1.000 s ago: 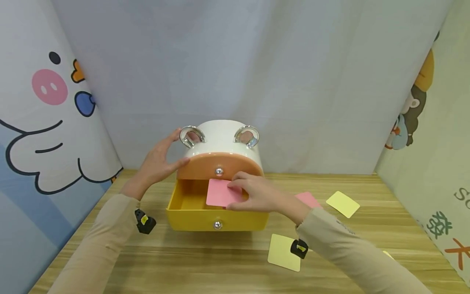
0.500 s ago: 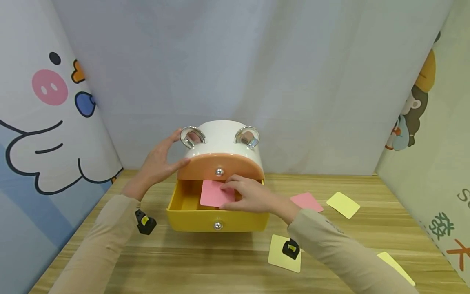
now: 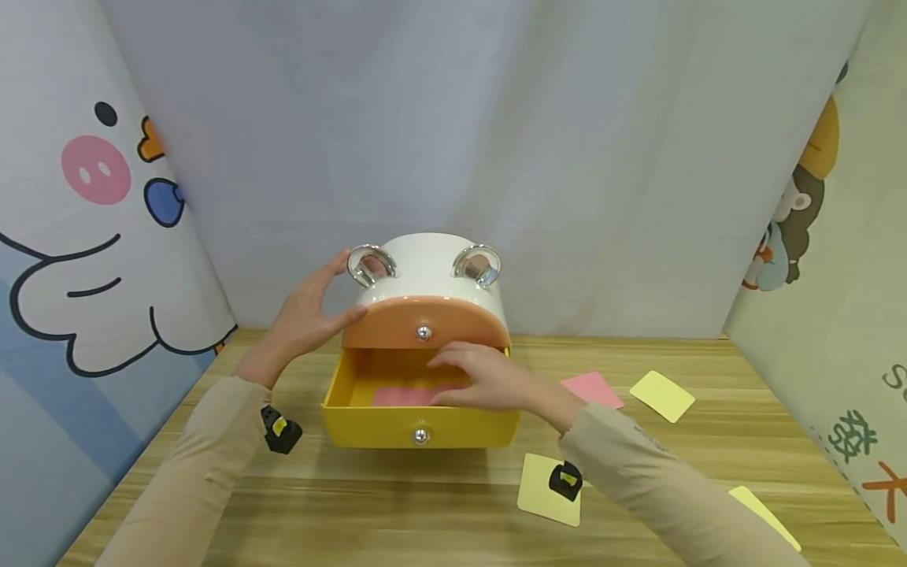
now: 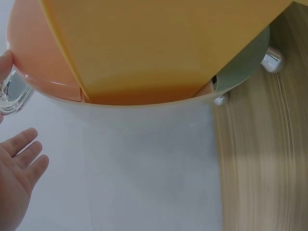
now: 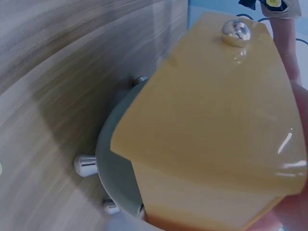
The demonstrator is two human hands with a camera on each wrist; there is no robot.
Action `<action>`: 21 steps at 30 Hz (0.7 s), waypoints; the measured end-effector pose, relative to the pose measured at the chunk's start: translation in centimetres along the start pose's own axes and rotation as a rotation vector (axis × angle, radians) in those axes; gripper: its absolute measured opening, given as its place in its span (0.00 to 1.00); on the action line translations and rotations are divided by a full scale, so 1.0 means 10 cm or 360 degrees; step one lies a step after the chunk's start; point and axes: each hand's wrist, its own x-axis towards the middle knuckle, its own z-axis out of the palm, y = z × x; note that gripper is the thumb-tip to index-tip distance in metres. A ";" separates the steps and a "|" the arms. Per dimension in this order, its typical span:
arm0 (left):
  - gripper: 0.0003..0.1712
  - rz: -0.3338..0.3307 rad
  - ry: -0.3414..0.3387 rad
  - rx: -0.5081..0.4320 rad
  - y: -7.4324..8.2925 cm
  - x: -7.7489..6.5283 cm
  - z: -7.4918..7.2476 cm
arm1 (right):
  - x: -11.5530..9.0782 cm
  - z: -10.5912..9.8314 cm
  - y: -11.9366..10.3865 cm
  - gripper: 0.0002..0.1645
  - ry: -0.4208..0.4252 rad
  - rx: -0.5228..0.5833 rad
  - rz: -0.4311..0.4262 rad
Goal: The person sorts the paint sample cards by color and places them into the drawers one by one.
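A small white storage box (image 3: 428,268) with silver ring ears and an orange upper front (image 3: 386,321) stands on the table. Its yellow lower drawer (image 3: 368,428) is pulled out. A pink card (image 3: 397,396) lies inside the drawer, partly hidden by the front wall. Over the drawer's right side is my right hand (image 3: 489,379), fingers loosely bent, thumb and fingertips apart and holding nothing. My left hand (image 3: 305,315) rests on the box's left side, thumb at the orange front. Several fingers (image 4: 29,154) stretch out straight in the left wrist view.
On the table to the right lie another pink card (image 3: 594,389) and yellow cards: one farther back (image 3: 662,395), one nearer the front (image 3: 538,490), one by the right sleeve (image 3: 765,516). A pale curtain (image 3: 602,157) hangs behind the box.
The pink card shifted left in my right hand, then was let go and dropped flat into the drawer. My right hand moved slightly left; the left hand stayed put.
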 end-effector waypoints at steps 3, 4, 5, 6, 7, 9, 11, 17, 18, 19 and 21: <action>0.47 -0.0002 0.0004 -0.0005 0.00 0.00 0.00 | -0.05 -0.08 0.01 0.26 0.0058 0.0037 -0.0035; 0.47 -0.0003 0.0004 -0.0004 0.00 0.00 0.00 | -0.08 -0.11 0.02 0.25 0.0076 0.0052 -0.0048; 0.47 -0.0005 0.0002 -0.0001 0.00 0.00 0.00 | -0.11 -0.15 0.03 0.25 0.0094 0.0075 -0.0058; 0.47 -0.0006 0.0001 0.0000 0.00 0.00 0.00 | -0.15 -0.19 0.04 0.24 0.0120 0.0101 -0.0070; 0.47 -0.0007 0.0001 -0.0003 0.01 0.00 0.00 | -0.19 -0.23 0.06 0.23 0.0143 0.0137 -0.0078; 0.47 -0.0004 0.0000 0.0001 0.01 0.00 0.00 | -0.31 -0.33 0.11 0.22 0.0207 0.0207 -0.0064; 0.47 0.0000 0.0000 0.0004 0.01 0.01 0.00 | -0.45 -0.42 0.19 0.21 0.0272 0.0277 -0.0033; 0.47 -0.0001 -0.0004 0.0001 0.01 0.01 0.00 | -0.85 -0.53 0.53 0.24 0.0359 0.0345 0.0231; 0.47 -0.0005 -0.0007 0.0001 0.02 0.00 -0.01 | -0.92 -0.52 0.59 0.25 0.0357 0.0340 0.0281; 0.47 -0.0005 -0.0007 0.0003 0.01 0.01 -0.01 | -0.98 -0.52 0.65 0.26 0.0358 0.0327 0.0327; 0.47 -0.0004 -0.0008 0.0004 0.01 0.01 -0.01 | -1.10 -0.48 0.78 0.29 0.0358 0.0310 0.0420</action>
